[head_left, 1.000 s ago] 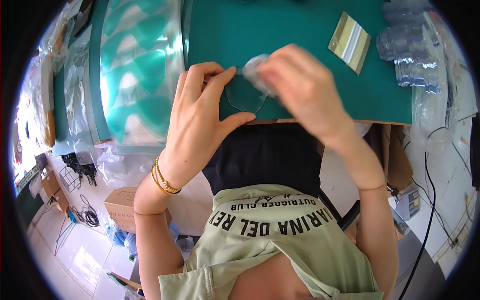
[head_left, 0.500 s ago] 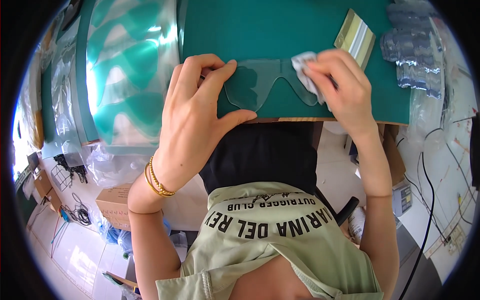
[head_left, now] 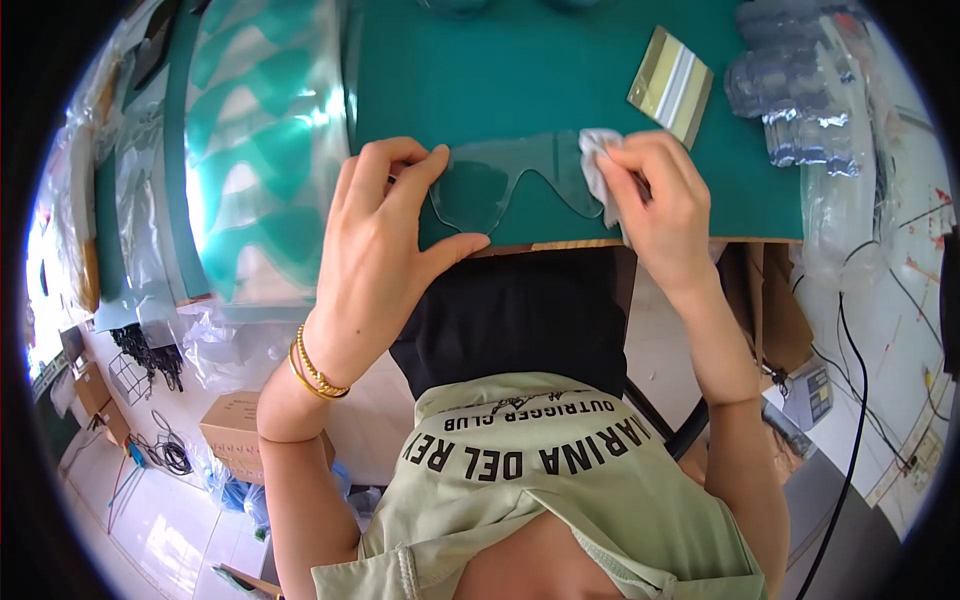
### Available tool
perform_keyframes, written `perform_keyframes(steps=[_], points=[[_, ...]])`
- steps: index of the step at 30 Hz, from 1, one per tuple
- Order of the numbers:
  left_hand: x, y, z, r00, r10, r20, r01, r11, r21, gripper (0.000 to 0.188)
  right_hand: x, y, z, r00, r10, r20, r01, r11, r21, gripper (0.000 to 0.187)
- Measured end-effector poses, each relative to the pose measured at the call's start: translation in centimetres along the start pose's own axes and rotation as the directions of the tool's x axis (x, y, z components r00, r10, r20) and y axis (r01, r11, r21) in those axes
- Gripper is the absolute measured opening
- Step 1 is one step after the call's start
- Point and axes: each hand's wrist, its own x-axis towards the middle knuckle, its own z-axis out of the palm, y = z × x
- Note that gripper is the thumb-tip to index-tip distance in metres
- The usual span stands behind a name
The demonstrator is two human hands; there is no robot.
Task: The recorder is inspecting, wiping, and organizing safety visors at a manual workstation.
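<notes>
A clear, one-piece eyewear lens [head_left: 480, 195] with a nose notch lies at the front of the green tabletop. My left hand [head_left: 370, 235] grips its left end, the index finger at the upper edge and the thumb at the lower edge. In my right hand [head_left: 660, 195] a crumpled white cloth [head_left: 597, 170] is pinched and pressed against the lens's right end. The fingertips behind the cloth are partly hidden.
Left of my hands, a clear plastic sheet [head_left: 265, 160] holds several lens shapes over the green tabletop [head_left: 490, 80]. A yellowish flat piece with a silvery stripe [head_left: 672, 85] lies at the back right, beside stacked clear plastic pieces [head_left: 790, 90]. A cardboard box [head_left: 232, 432] stands below left.
The whole view has shifted a little, so most table items appear farther left. Both hands keep their holds, and the cloth stays at the lens's right end.
</notes>
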Motion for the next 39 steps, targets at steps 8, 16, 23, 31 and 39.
perform_keyframes(steps=[8,16,23,31,39], points=[[-0.6,0.8,-1.4,0.997,0.048,0.060,-0.054,0.993,0.109,0.059,-2.8,2.0,-8.3,0.952,0.287,-0.108,-0.305,0.921,-0.244,0.005],[-3.0,1.0,-2.6,0.994,0.068,-0.090,-0.068,0.998,0.006,0.049,1.7,-1.5,-4.4,0.971,0.039,-0.238,-0.090,0.973,-0.211,0.021],[-10.2,-1.2,-6.6,0.812,-0.332,-0.479,0.243,0.940,-0.240,0.016,4.6,-13.2,8.1,0.948,-0.306,0.089,0.288,0.941,0.177,0.018],[-15.5,-3.2,-6.5,0.492,-0.702,-0.514,0.286,0.688,-0.667,0.015,5.6,-16.0,13.1,0.861,-0.447,0.243,0.460,0.888,0.002,0.048],[-14.1,-3.3,-7.8,0.666,-0.744,-0.058,0.198,0.251,-0.948,0.025,5.6,-14.7,10.5,0.841,-0.453,0.294,0.429,0.891,0.146,0.039]])
